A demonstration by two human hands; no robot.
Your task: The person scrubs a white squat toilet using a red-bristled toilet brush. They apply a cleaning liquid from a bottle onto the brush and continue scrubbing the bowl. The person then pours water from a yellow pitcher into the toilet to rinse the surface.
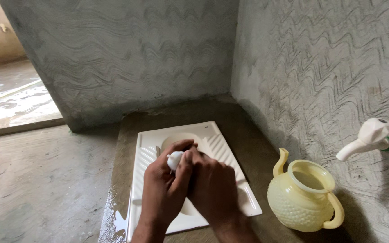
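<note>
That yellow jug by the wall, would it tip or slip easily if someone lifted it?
The yellow jug looks like thin plastic, so probably light. Its round belly and broad base suggest it stands steadily. The loop handle should give a firm grip, though the wet-looking floor may leave it slippery.

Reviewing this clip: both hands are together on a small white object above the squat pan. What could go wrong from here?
1. The small white object, pinched between the left hand and right hand, sits directly over the white ceramic squat pan; a slip could drop it into the bowl.
2. The concrete ledge beside the pan looks wet, so footing may be slippery.
3. The yellow plastic water jug stands near the right forearm and could get knocked.
</note>
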